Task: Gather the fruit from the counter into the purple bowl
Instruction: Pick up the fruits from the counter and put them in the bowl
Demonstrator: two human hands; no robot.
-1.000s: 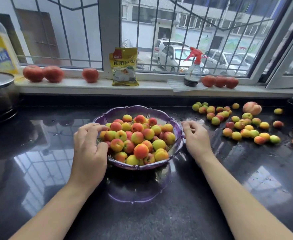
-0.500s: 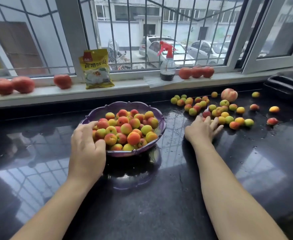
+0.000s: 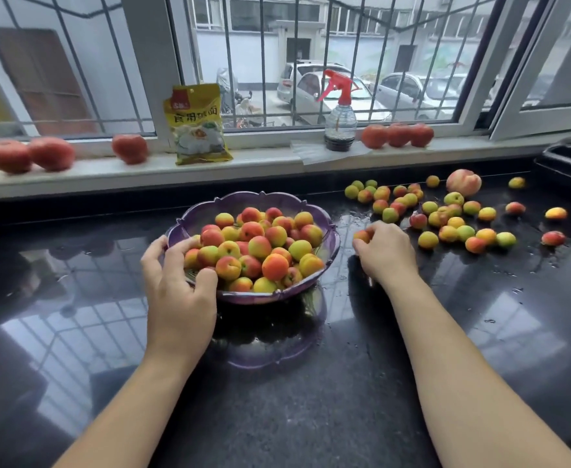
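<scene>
1. Since half a second ago, the right hand (image 3: 383, 253) has been drawn back from the scattered small orange, yellow and green fruits (image 3: 446, 217) on the glossy black stone counter (image 3: 344, 383) towards the scalloped translucent purple plastic bowl (image 3: 260, 199), and a small orange fruit (image 3: 361, 236) is now seen at its fingertips
2. The left hand (image 3: 176, 282) has stayed on the bowl's near left rim
3. The right fingers (image 3: 373, 233) are curled and closed around the small orange fruit, which is pinched between the bowl's right edge and the scattered pile
4. The left fingers (image 3: 189, 246) are hooked over the rim, the tips touching heaped fruit inside, the thumb (image 3: 206, 280) pressed on the rim
5. The bowl stands upright, its mouth upward; the held fruit is roundish, so no long axis can be told
</scene>
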